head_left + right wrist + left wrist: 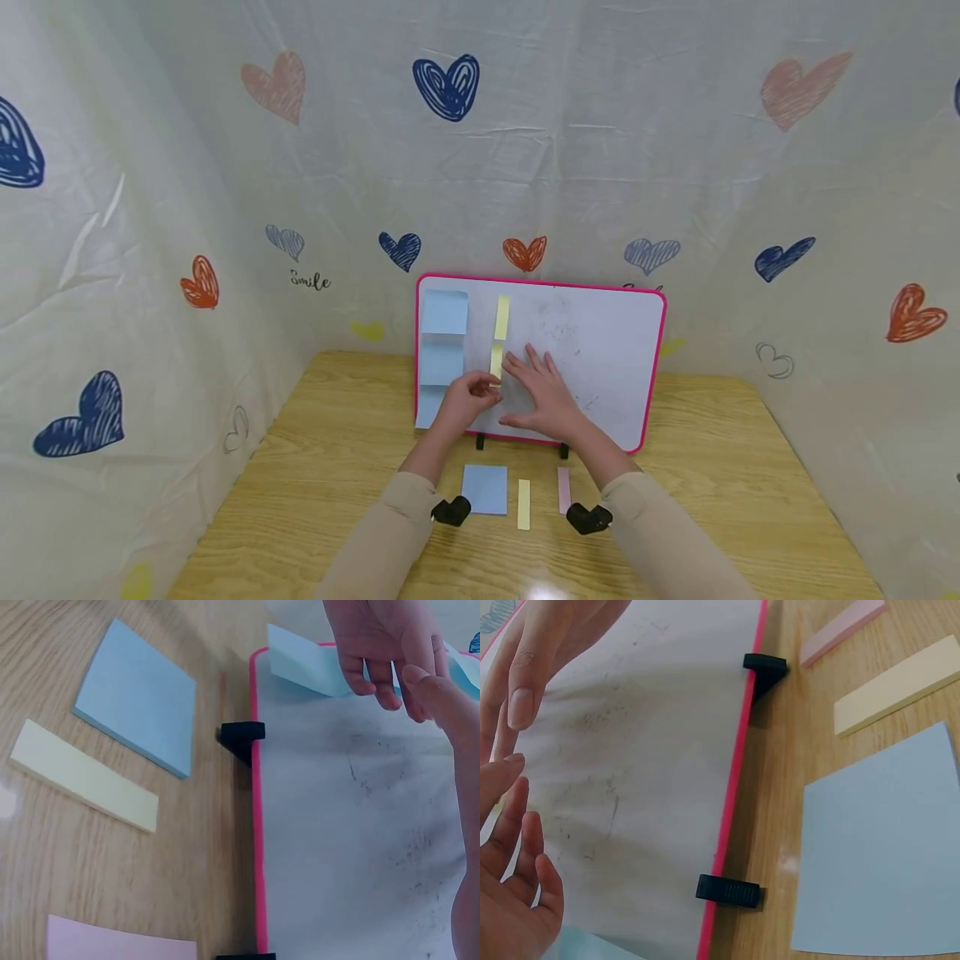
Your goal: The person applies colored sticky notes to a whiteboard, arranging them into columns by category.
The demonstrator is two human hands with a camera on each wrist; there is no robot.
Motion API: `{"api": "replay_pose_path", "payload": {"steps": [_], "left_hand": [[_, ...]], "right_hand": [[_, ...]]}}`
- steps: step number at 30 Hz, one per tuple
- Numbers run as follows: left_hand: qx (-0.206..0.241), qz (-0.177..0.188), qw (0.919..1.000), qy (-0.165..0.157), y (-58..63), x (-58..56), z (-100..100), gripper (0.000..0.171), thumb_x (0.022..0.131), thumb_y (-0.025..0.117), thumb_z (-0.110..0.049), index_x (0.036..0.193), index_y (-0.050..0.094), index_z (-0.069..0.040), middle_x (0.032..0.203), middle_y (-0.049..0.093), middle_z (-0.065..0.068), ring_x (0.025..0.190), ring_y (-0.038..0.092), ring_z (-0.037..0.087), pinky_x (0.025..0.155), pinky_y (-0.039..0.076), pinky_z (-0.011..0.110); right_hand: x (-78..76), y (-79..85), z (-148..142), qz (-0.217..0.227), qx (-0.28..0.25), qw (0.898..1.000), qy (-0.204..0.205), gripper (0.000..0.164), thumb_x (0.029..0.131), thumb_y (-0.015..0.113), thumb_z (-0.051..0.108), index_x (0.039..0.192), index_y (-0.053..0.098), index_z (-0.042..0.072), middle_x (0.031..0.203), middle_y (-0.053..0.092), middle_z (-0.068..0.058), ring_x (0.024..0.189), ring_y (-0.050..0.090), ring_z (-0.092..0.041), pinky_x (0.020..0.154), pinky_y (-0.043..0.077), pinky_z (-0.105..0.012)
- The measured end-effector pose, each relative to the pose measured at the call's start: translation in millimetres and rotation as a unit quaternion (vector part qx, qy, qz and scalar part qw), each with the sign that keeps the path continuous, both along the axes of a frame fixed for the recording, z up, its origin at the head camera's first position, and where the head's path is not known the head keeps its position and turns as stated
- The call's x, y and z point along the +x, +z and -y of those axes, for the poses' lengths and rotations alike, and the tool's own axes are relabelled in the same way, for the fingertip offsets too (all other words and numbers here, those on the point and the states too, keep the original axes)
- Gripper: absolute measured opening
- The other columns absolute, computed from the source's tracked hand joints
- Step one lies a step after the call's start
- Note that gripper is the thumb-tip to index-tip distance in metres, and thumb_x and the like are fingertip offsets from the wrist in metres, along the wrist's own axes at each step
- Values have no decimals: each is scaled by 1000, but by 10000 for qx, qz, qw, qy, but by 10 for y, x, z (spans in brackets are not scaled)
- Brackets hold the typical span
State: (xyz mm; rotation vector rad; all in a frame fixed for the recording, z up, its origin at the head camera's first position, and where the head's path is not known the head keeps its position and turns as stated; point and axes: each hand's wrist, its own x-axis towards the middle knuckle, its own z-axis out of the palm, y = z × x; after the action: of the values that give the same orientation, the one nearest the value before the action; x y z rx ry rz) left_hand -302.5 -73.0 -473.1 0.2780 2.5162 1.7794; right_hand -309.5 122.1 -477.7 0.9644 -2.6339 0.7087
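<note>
A whiteboard [600, 358] with a pink rim leans upright on the table. Two yellow sticky strips [502, 317] run down it, one below the other. My left hand [462, 403] is at the lower end of the lower strip, its fingers loosely bent and the thumb tip close to the index finger. Beside that strip on the right, my right hand [546, 400] rests on the board with spread fingers. In the left wrist view the left fingers [531, 847] hide most of the strip. Several blue sticky notes [444, 313] form a column at the board's left.
On the table before the board lie a blue sticky-note pad [485, 490], a yellow strip pad [524, 504] and a pink strip pad [563, 489]. Black feet [731, 891] hold the board's lower edge. A heart-print curtain [555, 167] hangs behind and at the sides.
</note>
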Motion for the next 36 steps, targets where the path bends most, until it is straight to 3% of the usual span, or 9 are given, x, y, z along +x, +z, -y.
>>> {"api": "replay_pose_path", "payload": {"steps": [13, 20, 24, 31, 36], "left_hand": [[-123, 19, 9992, -375, -162, 132, 23, 23, 87, 73, -6, 109, 68, -1, 86, 64, 3, 81, 58, 18, 67, 51, 28], [-74, 114, 9985, -522, -238, 247, 28, 29, 85, 75, -7, 112, 66, 0, 88, 64, 3, 82, 58, 19, 67, 51, 29], [-30, 168, 9979, -632, -284, 322, 33, 30, 85, 75, -4, 113, 66, 1, 89, 64, 3, 81, 58, 18, 65, 51, 29], [-11, 200, 9965, -808, -398, 436, 27, 33, 83, 77, -5, 113, 65, 3, 92, 65, 12, 77, 57, 16, 64, 49, 26], [-154, 177, 9956, -903, -475, 509, 23, 33, 83, 78, -8, 113, 66, -1, 96, 66, 12, 80, 57, 16, 65, 49, 28]], "right_hand": [[163, -236, -139, 384, -666, 9970, 88, 85, 74, 84, 40, 145, 47, 11, 152, 40, -3, 147, 14, -27, 116, 8, -51], [321, -392, -265, 553, -1031, 9931, 107, 85, 73, 84, 37, 145, 47, 11, 148, 44, -6, 140, 30, -32, 109, 22, -61], [430, -440, -304, 961, -1325, 9865, -24, 83, 72, 86, 31, 144, 48, 12, 145, 47, -5, 136, 37, -31, 107, 29, -58], [589, -547, -354, 1805, -1957, 9638, -115, 76, 74, 86, 28, 140, 52, 14, 141, 49, -5, 132, 40, -31, 104, 33, -58], [646, -685, -373, 1988, -2076, 9578, 37, 74, 72, 88, 25, 137, 54, 10, 135, 54, -3, 127, 46, -29, 102, 36, -56]]}}
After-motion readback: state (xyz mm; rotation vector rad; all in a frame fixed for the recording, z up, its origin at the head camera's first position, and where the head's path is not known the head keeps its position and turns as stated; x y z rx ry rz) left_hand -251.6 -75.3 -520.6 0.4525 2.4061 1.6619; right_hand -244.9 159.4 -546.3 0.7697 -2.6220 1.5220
